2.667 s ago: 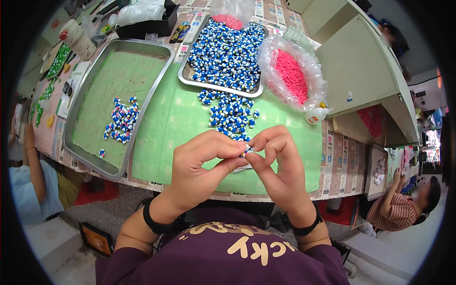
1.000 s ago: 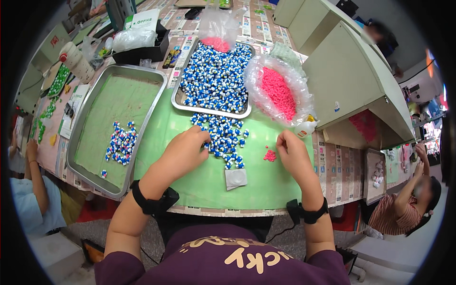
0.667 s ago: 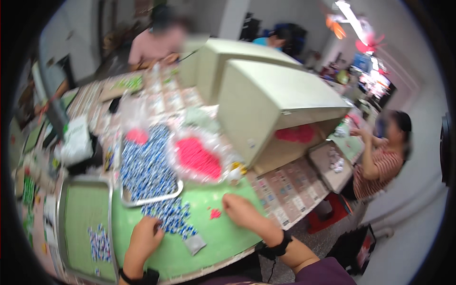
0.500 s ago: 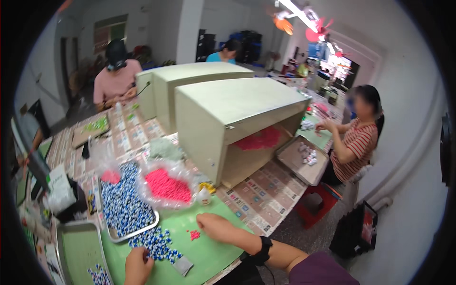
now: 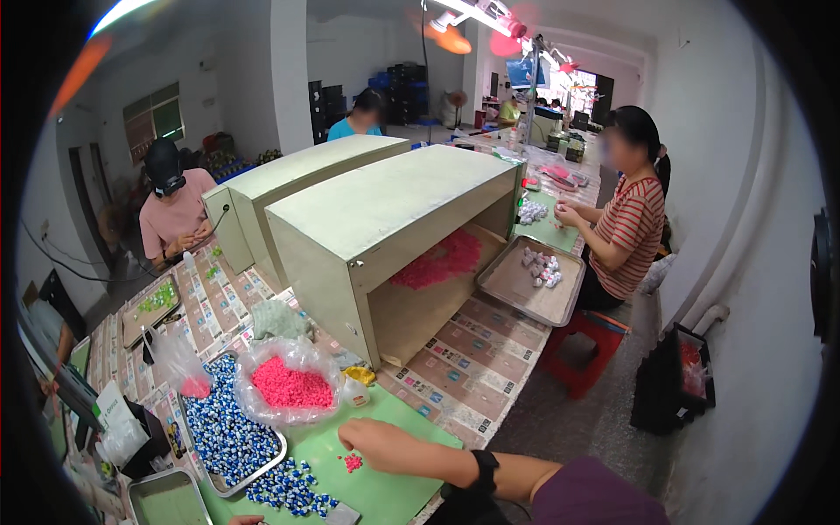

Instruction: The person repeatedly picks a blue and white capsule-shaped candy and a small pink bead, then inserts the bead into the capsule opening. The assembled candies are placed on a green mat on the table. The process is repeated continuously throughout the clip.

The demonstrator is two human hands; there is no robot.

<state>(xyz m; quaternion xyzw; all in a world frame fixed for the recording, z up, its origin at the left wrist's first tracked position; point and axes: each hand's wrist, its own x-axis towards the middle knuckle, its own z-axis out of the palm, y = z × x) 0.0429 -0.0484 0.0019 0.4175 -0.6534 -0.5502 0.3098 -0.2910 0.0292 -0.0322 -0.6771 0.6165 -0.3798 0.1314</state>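
My right hand (image 5: 376, 444) hovers at the green mat (image 5: 411, 429), fingers curled together beside a small heap of pink pieces (image 5: 352, 463). Anything pinched in those fingers is hidden. Of my left hand (image 5: 246, 520) only a sliver shows at the lower edge, so its grip is out of sight. Close to it lie loose blue-and-white pieces (image 5: 284, 486) and a small grey flat block (image 5: 343, 514). A metal tray (image 5: 278, 455) full of the same blue-and-white pieces is just beyond. An open clear plastic bag (image 5: 248, 402) of pink pieces rests by the tray.
A small white bottle (image 5: 356, 393) stands behind my right hand. Large cream box-like hoods (image 5: 324, 262) rise across the table. Another metal tray (image 5: 140, 494) is at lower left. At right, a person in a striped shirt (image 5: 634, 214) works by a tray (image 5: 560, 306) and red stool (image 5: 584, 354).
The whole view has shifted, showing more of the room's far end. My left hand has dropped almost out of the picture. My right hand stays curled near the pink heap.
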